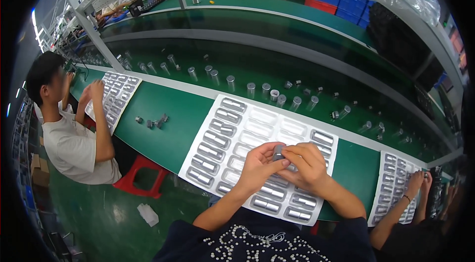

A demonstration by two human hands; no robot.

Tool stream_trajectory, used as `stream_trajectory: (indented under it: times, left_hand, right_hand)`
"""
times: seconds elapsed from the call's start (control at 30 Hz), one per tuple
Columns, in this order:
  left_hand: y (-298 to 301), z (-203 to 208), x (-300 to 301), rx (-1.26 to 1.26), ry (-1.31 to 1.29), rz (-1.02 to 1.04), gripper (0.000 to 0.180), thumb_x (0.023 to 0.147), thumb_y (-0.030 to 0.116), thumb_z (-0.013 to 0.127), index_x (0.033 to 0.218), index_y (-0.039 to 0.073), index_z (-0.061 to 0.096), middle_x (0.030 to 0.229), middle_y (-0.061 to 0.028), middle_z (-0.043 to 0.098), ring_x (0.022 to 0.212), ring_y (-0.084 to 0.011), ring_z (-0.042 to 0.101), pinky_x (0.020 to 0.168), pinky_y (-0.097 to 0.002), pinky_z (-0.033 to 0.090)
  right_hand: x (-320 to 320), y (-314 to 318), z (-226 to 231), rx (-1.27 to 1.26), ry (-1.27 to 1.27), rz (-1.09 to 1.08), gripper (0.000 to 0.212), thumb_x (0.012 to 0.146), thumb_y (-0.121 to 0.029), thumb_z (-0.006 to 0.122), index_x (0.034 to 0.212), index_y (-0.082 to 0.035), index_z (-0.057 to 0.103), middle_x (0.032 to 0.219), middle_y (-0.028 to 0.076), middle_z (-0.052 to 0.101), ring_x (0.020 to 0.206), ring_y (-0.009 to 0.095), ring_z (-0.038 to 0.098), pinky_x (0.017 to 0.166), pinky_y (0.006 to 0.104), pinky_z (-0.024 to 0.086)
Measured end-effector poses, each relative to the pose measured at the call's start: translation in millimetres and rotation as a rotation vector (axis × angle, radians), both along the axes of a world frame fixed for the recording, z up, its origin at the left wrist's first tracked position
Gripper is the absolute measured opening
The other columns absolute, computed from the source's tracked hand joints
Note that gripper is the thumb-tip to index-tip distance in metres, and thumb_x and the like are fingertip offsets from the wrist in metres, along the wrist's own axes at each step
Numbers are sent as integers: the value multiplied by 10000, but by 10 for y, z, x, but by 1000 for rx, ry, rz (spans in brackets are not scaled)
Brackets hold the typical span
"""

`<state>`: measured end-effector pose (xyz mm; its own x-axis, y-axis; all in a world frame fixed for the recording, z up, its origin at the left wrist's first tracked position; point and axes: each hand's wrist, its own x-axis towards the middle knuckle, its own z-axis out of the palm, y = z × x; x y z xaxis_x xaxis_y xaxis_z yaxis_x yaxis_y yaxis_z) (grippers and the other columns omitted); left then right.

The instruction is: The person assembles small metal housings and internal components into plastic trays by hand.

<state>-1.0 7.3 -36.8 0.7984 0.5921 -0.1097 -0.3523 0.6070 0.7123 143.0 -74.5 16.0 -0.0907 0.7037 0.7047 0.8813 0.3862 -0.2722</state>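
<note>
Both of my hands meet over a white plastic tray (261, 114) with moulded compartments. A small grey metal cylinder (278, 152) is pinched between them. My left hand (260, 165) grips it from the left side, thumb stretched along its lower end. Around its right side close the fingers of my right hand (308, 163), which hide part of it. Silver cylindrical parts (216, 139) lie on their sides in the left column and in the near and right compartments. Several middle compartments hold nothing.
Beyond the tray, silver cylinders (231, 83) stand on a dark green belt among smaller parts. Loose dark parts (157, 122) lie on the green bench to the left. A co-worker (74, 133) sits left at another tray (116, 95); another's hands (418, 183) work at the right.
</note>
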Motion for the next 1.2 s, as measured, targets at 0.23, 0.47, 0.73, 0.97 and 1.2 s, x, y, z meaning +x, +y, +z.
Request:
stream_trajectory:
  times: [0.23,0.47,0.73,0.97,1.2]
  left_hand:
    - [95,-47,-88,290,135,22,491,828,48,754,1265,-26,543,1179,-128,611,1089,-168,596,907,-301,531]
    - [478,372,-922,1468,481,-292,461,787,252,771,1166,28,635,1120,-122,593,1096,-321,527,912,-385,477]
    - [380,163,-1333,1397,688,-465,294,779,227,754,1030,89,689,1043,-108,576,1015,-314,534,880,-388,462]
    - [358,159,-1301,1552,637,-514,265,806,215,727,1007,48,687,1100,-105,602,1061,-302,549,922,-382,461]
    - [296,197,-1365,1639,593,-355,263,844,233,715,1009,35,666,1033,-111,630,1017,-311,562,914,-378,460]
  right_hand:
    - [50,130,-137,-58,28,37,342,662,-69,800,971,-6,669,975,120,666,821,286,640,696,353,520]
    - [1180,559,-582,-316,357,-465,319,772,-71,724,1059,46,651,995,200,661,874,351,643,781,404,512]
    - [1081,791,-437,-473,13,-630,310,788,-156,718,1051,2,680,948,174,661,911,358,629,801,420,507]
    - [1465,1924,-654,-375,-101,-247,261,789,-74,646,1043,-34,685,1067,184,634,1009,373,606,909,448,502]
    - [1647,2264,-662,-718,-91,-152,319,760,-62,647,1075,-23,682,1042,209,658,998,380,624,908,419,509]
